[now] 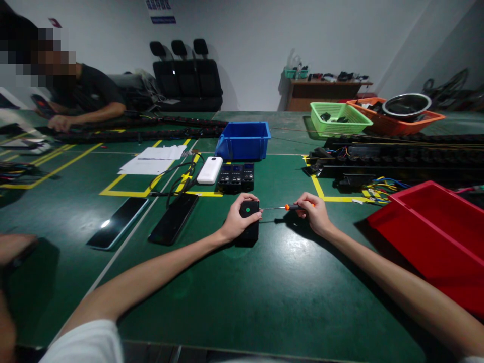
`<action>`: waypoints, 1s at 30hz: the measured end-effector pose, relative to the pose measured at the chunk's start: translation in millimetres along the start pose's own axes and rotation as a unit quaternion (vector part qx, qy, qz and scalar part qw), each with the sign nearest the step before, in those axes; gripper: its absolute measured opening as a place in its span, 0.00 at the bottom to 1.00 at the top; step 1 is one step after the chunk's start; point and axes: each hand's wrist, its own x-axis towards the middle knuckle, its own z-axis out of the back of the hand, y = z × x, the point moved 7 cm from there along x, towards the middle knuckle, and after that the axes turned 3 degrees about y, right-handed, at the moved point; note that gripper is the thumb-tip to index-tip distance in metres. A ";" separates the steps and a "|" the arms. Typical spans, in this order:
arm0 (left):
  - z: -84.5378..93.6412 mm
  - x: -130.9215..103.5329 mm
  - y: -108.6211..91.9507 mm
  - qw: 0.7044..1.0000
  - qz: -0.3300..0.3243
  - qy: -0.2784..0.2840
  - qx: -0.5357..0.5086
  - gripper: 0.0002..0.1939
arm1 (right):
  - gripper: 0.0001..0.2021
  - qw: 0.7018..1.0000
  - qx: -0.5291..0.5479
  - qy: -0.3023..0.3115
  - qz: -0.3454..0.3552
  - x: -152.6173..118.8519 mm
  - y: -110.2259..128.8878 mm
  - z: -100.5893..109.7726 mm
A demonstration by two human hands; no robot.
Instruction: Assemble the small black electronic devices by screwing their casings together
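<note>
My left hand [239,220] is wrapped over a black box-shaped device [248,233] on the green table, near the middle of the view. A small green dot shows on the device's top. My right hand [313,213] grips a screwdriver [293,207] with an orange and black handle. Its thin shaft points left, and the tip reaches the device's right side by my left fingertips; whether it sits in a screw is too small to tell. Just beyond the device stand several black modules [236,177] in a row.
Two phones [174,220] and a white power bank [209,170] lie to the left. A blue bin [245,141] stands behind, a red bin [434,232] at right. Black rails with wires [378,156] lie at back right. A co-worker [91,96] sits at far left.
</note>
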 end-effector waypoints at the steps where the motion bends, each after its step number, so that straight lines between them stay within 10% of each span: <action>1: 0.0 0.0 0.5 1.000 0.001 0.001 -0.002 0.22 | 0.07 1.000 0.001 -0.001 0.000 0.1 -0.4 0.3; 30: -0.4 -0.1 1.3 1.000 0.012 0.001 -0.006 0.22 | 0.10 0.998 -0.032 0.026 0.046 -4.7 12.3 -1.9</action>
